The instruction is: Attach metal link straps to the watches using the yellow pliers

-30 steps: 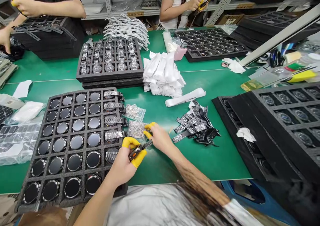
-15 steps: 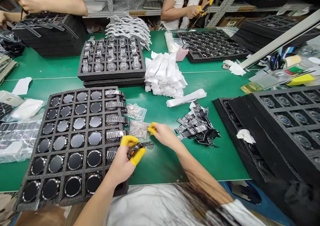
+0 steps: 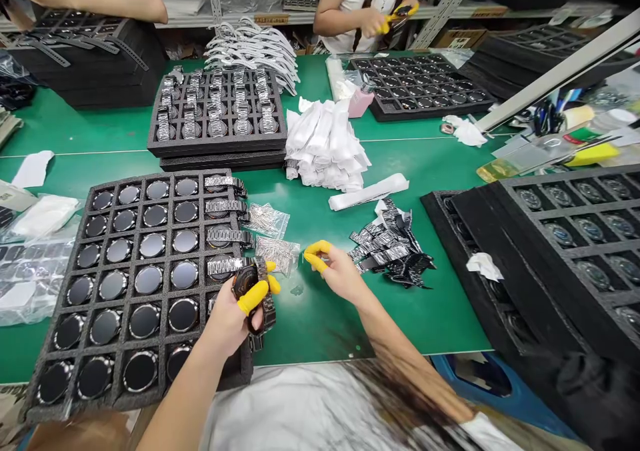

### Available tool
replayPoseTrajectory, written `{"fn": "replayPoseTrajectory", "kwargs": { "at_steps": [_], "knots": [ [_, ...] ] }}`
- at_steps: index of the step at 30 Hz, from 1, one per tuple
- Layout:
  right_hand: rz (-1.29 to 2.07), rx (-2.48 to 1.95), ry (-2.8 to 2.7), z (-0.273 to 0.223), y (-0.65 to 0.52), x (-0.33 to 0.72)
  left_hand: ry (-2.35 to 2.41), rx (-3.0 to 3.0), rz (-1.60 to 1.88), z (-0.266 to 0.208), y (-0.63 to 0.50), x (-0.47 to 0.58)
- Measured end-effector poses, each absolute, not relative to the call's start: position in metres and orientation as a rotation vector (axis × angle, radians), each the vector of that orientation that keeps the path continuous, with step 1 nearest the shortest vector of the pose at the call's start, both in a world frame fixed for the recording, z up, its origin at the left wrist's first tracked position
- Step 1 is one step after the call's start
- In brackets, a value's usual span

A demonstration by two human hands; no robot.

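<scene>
My left hand point(image 3: 227, 321), yellow covers on its fingertips, is closed around a black watch point(image 3: 246, 279) whose dark link band curves down past the fingers. It is over the right edge of a foam tray point(image 3: 167, 291) of round watch faces. To the right, the yellow-tipped fingers of my right hand point(image 3: 341, 274) are pinched together on a tiny thin metal pin point(image 3: 303, 258). Just left of that pinch lies a clear bag of metal pins point(image 3: 277, 255), with a second bag of pins point(image 3: 267, 219) behind it. Dark link bands point(image 3: 387, 248) are heaped beyond my right hand.
White wrapped strips point(image 3: 325, 146) are piled mid-table, before a pink bottle point(image 3: 361, 99). A stacked tray of banded watches point(image 3: 217, 146) stands behind. Black foam trays point(image 3: 545, 258) fill the right side. Two co-workers, one a person in white point(image 3: 345, 18), work across the table.
My right hand has moved off the pin bag, slightly right, with a thin pin in its fingertips. My left hand has turned the watch, so its case and band now show differently.
</scene>
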State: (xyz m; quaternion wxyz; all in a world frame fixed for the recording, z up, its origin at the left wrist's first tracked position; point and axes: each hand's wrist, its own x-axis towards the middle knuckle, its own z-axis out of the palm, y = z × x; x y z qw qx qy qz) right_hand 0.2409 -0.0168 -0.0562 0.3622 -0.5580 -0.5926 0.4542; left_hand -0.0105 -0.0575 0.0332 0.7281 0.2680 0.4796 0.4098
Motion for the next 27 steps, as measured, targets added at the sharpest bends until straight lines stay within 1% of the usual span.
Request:
{"fn": "replayPoseTrajectory", "kwargs": {
  "at_steps": [2,6,9,12,16,20,23,27],
  "knots": [
    [1.174,-1.448,-1.523,-0.058,-0.021,0.237,1.036,0.623,0.875,0.034,-0.059,-0.009],
    [1.045,-1.604,-1.665,-0.067,-0.019,0.235,1.032,0.727,0.814,0.035,-0.060,-0.008],
    [0.967,-1.623,-1.685,-0.072,-0.013,0.238,1.057,0.774,0.821,0.037,-0.059,-0.007],
    [0.856,-1.548,-1.630,-0.067,-0.013,0.239,1.095,0.810,0.813,0.038,-0.060,-0.006],
    [0.669,-1.377,-1.490,-0.041,-0.030,0.227,1.174,0.870,0.711,0.035,-0.065,-0.002],
    [0.416,-1.119,-1.514,-0.020,-0.059,0.201,1.185,1.103,0.655,0.031,-0.069,0.003],
    [0.303,-0.994,-1.566,-0.024,-0.070,0.185,1.179,1.232,0.712,0.033,-0.068,0.004],
    [0.288,-1.041,-1.593,-0.039,-0.072,0.182,1.162,1.263,0.735,0.035,-0.067,0.003]
  ]
}}
